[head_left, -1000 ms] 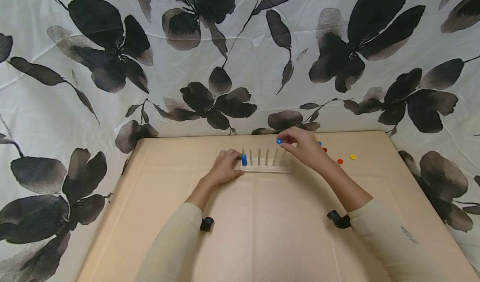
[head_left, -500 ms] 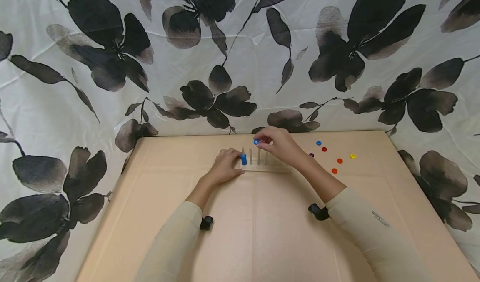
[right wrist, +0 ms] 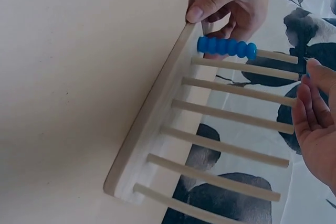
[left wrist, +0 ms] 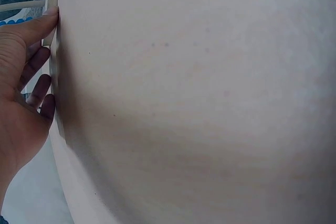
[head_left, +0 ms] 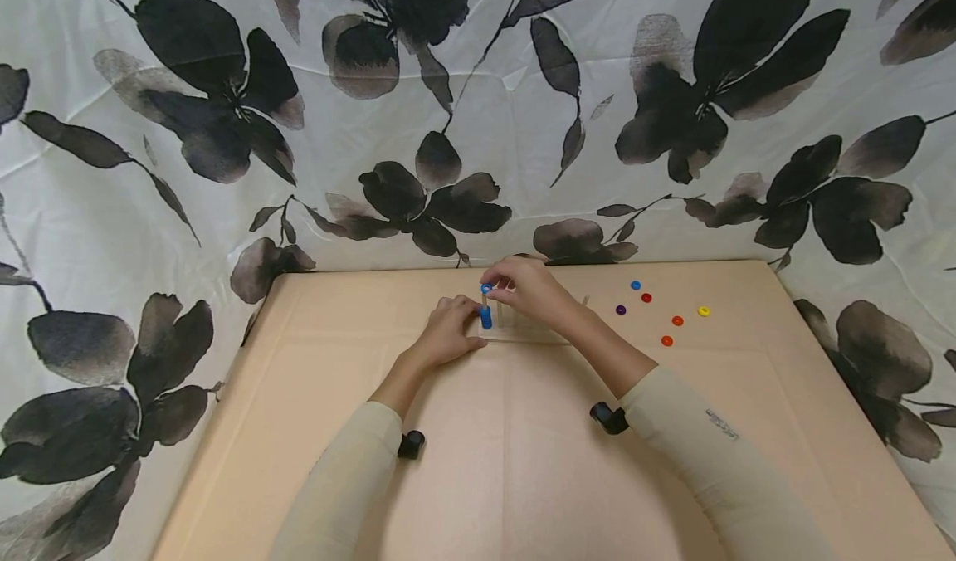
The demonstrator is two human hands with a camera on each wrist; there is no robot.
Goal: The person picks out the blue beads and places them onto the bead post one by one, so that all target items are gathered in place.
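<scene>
A pale wooden peg rack [head_left: 523,334] [right wrist: 157,124] with several upright pegs stands on the tan table [head_left: 523,461]. Its leftmost peg carries a stack of blue rings [head_left: 486,318] [right wrist: 227,47]. My right hand [head_left: 523,291] pinches one more blue ring [head_left: 487,288] at the top of that leftmost peg. My left hand [head_left: 448,331] [left wrist: 23,93] holds the rack's left end, thumb against its front edge and fingers curled behind it.
Loose rings lie on the table right of the rack: blue [head_left: 635,285], red [head_left: 646,298], purple [head_left: 621,309], two orange [head_left: 677,321] and yellow [head_left: 703,311]. A black-and-white floral cloth [head_left: 478,104] hangs behind and at both sides.
My right hand has carried the blue ring leftwards along the rack, from its right end to the top of the leftmost peg. The left hand has stayed put.
</scene>
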